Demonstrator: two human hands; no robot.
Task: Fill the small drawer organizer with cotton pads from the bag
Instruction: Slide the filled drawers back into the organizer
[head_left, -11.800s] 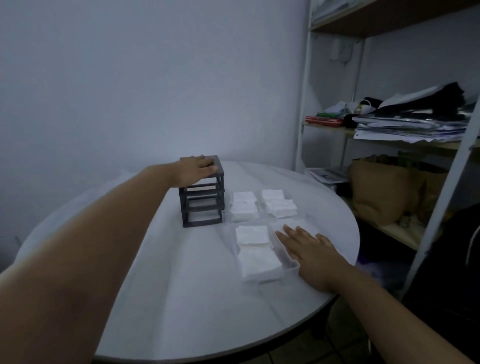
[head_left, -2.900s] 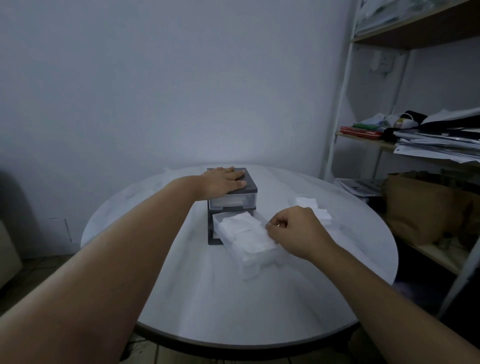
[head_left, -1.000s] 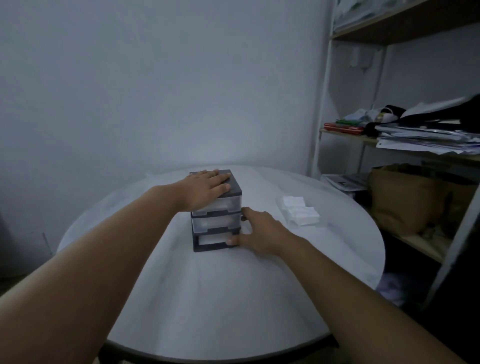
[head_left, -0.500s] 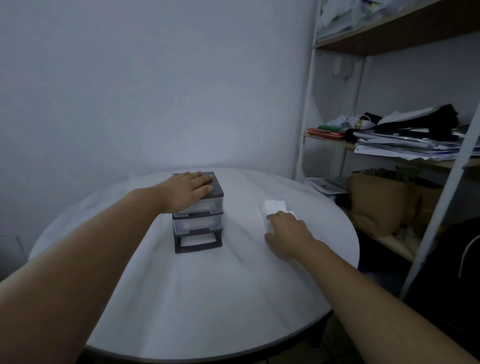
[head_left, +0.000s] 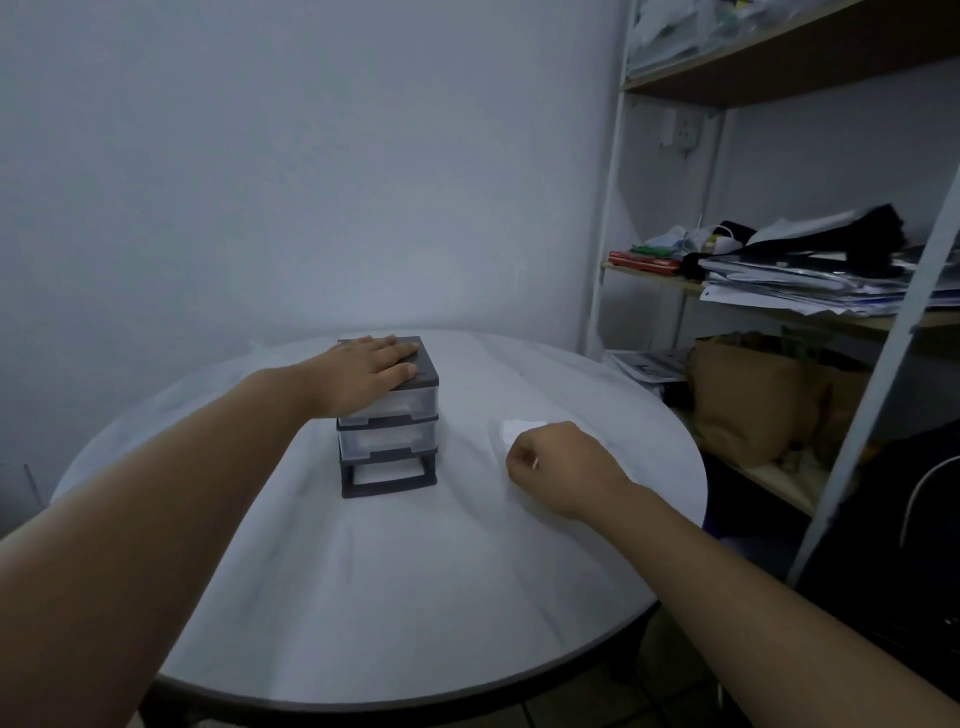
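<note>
A small dark grey drawer organizer stands upright at the middle of the round white table. Its top two clear drawers are pushed in; the bottom slot is an empty frame. My left hand lies flat on the organizer's lid, fingers spread. To the right of the organizer, my right hand is curled on a clear drawer of white cotton pads, of which only a corner shows past the knuckles. The drawer's walls are mostly hidden by my hand.
A metal-framed shelf unit stands close to the table's right side, stacked with papers and a brown bag lower down. A plain wall runs behind the table. The table edge curves near at the front.
Two filled drawers went into the organizer over the earlier frames. My right hand left the organizer's front, moved right to the remaining drawer of pads, and now curls over it.
</note>
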